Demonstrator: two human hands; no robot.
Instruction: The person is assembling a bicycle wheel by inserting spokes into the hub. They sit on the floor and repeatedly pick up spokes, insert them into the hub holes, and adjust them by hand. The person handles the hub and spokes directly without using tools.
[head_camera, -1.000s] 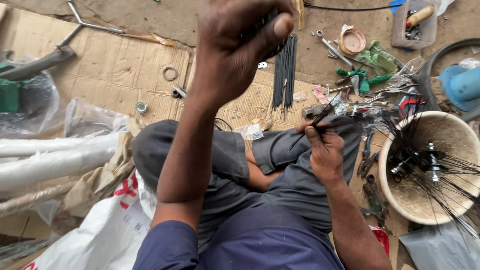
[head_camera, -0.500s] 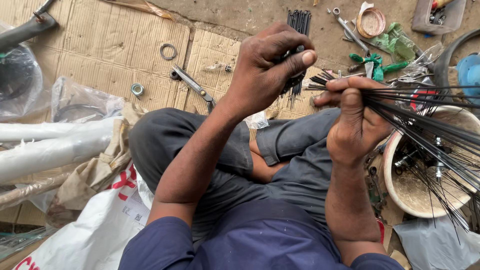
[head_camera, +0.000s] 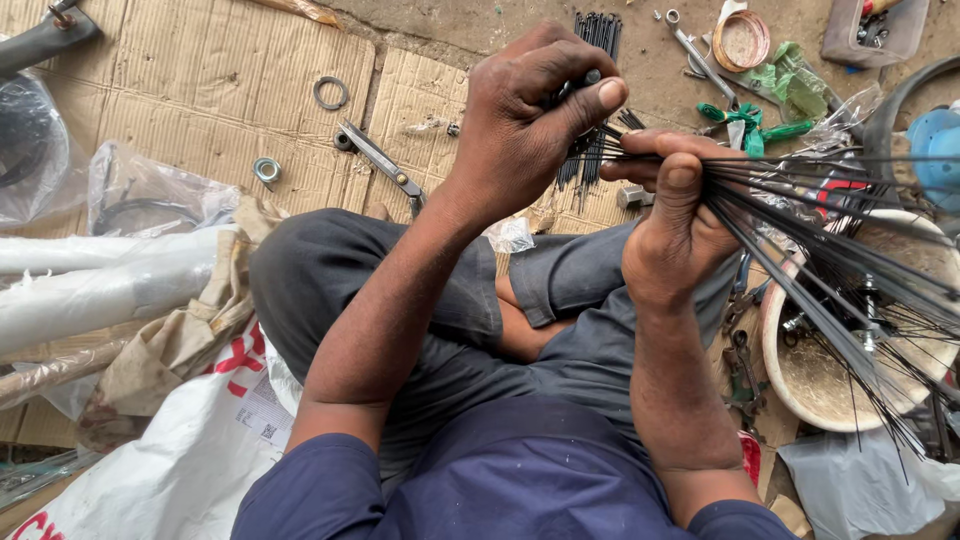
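I sit cross-legged on cardboard (head_camera: 200, 80). My right hand (head_camera: 672, 225) is closed around a thick bundle of thin black wheel spokes (head_camera: 830, 270) that fan out to the right over a pale bowl. My left hand (head_camera: 530, 115) is raised just left of it, thumb and fingers pinched on the near ends of the spokes. A second bunch of black spokes (head_camera: 598, 35) lies on the ground beyond my hands.
A pale bowl (head_camera: 800, 380) holds a wheel hub at right. Pliers (head_camera: 385, 165), a ring (head_camera: 331, 92) and a nut (head_camera: 266, 170) lie on the cardboard. Plastic-wrapped white tubes (head_camera: 100, 285) and bags sit left. A wrench (head_camera: 692, 45), tape roll (head_camera: 740, 40) and green-handled tool (head_camera: 750, 118) lie beyond.
My right hand rose from my lap with the spoke bundle. My left hand came down from high up to meet the spoke ends. The camera tilted down and closer.
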